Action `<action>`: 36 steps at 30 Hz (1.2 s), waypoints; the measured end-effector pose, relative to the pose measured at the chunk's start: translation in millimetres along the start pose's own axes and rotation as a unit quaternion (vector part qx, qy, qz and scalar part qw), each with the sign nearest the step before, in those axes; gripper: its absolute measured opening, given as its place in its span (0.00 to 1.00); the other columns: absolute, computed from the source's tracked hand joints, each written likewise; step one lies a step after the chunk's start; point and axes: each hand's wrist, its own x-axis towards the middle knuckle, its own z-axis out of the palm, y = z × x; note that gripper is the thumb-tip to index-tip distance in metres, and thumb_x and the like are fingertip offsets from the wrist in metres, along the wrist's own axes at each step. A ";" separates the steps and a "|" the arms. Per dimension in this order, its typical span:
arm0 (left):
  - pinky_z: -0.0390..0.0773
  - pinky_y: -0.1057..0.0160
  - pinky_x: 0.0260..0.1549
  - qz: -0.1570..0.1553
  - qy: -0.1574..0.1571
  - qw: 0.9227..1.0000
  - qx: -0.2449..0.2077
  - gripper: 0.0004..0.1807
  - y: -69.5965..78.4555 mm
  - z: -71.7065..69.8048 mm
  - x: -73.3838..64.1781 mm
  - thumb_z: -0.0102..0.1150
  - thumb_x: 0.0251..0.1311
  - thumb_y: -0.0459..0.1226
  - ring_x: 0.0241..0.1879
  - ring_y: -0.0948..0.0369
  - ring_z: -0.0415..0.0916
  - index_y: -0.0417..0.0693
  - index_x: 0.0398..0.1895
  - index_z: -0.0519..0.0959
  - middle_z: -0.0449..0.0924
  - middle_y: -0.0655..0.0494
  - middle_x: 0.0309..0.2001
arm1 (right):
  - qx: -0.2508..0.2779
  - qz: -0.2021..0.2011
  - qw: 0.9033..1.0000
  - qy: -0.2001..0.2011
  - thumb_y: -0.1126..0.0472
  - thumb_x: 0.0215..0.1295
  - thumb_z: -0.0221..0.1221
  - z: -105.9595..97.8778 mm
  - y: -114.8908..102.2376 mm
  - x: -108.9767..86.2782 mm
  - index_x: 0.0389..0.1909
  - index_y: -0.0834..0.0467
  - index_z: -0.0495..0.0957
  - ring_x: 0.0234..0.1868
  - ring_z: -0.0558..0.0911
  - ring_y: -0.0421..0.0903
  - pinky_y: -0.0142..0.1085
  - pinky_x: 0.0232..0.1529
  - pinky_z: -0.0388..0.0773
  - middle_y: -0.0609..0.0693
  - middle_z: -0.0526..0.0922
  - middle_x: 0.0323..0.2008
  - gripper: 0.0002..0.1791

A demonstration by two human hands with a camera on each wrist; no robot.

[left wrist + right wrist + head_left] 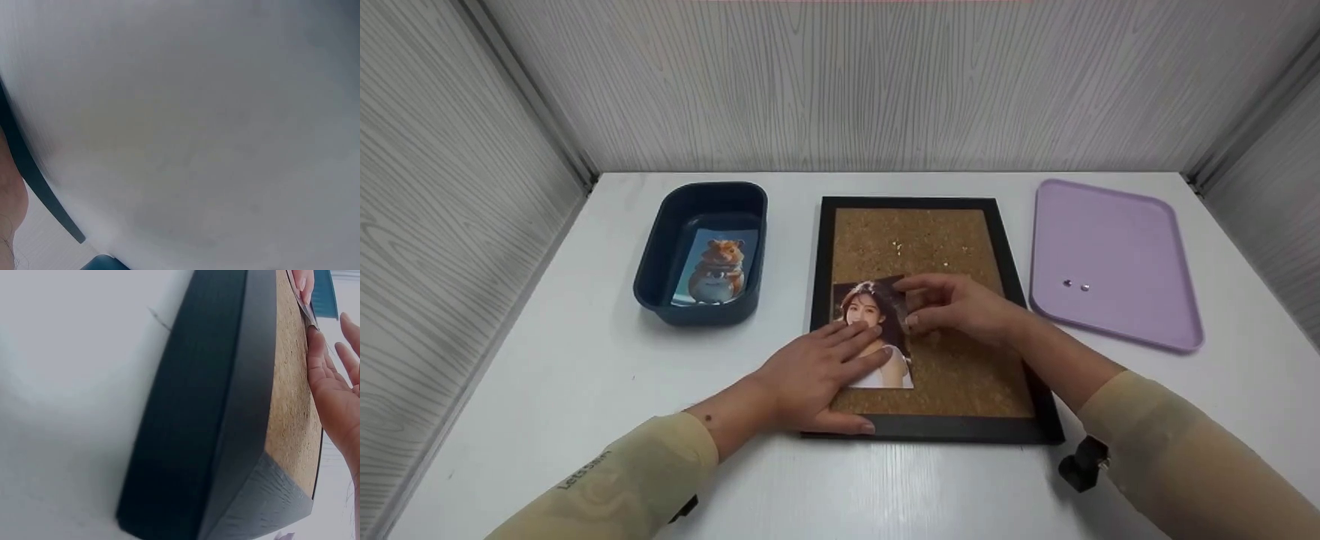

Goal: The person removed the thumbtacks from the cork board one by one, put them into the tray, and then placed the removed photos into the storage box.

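Note:
A photo [894, 371] of a dark-haired person lies on the left part of a black-framed cork board [975, 375]. My left hand [825, 371] rests on it with fingers spread, its thumb over the board's lower frame. At the photo's upper right corner is my right hand [960, 307], index fingertip touching the corner and thumb apart from it near the right edge. The right wrist view shows this hand [340, 399] low over the cork [292, 422], nothing visible between its fingers. Only a sliver of the left hand [8, 197] shows in the left wrist view.
Small shiny pins [897, 246] dot the cork above the photo. Left of the board stands a dark blue bin [701, 315] holding a hamster picture [716, 274]. A purple tray [1110, 232] with two small pins [1076, 286] lies to the right.

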 end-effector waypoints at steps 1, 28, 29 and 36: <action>0.44 0.51 0.81 -0.001 -0.002 1.000 0.000 0.55 0.0 0.1 -0.1 0.32 0.67 0.79 0.85 0.53 0.41 0.59 0.88 0.50 0.45 0.50 0.86 | -0.003 -0.001 1.000 -0.001 0.64 0.71 0.68 0.5 0.2 -0.2 0.75 0.56 0.73 0.50 0.88 0.55 0.39 0.44 0.86 0.63 0.84 0.58 0.32; 0.41 0.52 0.81 -0.010 -0.015 1.000 0.007 0.56 0.9 -2.6 1.3 0.30 0.66 0.80 0.85 0.54 0.38 0.60 0.88 0.49 0.44 0.51 0.86 | -0.069 0.007 0.998 -0.008 0.62 0.71 0.69 9.9 4.0 -2.7 0.78 0.57 0.70 0.58 0.82 0.52 0.36 0.52 0.81 0.57 0.85 0.56 0.36; 0.42 0.52 0.81 -0.010 -0.016 1.000 0.007 0.56 1.0 -2.7 1.2 0.30 0.66 0.80 0.85 0.53 0.39 0.60 0.88 0.49 0.44 0.51 0.86 | -0.069 0.009 0.998 -0.007 0.62 0.71 0.69 10.2 3.9 -2.8 0.78 0.57 0.70 0.57 0.82 0.52 0.35 0.51 0.82 0.57 0.85 0.56 0.36; 0.43 0.51 0.81 -0.004 -0.014 1.000 0.014 0.55 1.6 -2.1 0.9 0.28 0.67 0.80 0.85 0.53 0.39 0.59 0.88 0.48 0.44 0.50 0.86 | -0.063 0.002 0.998 -0.002 0.65 0.70 0.69 11.2 7.3 -1.8 0.77 0.59 0.70 0.54 0.83 0.51 0.33 0.46 0.82 0.58 0.85 0.54 0.36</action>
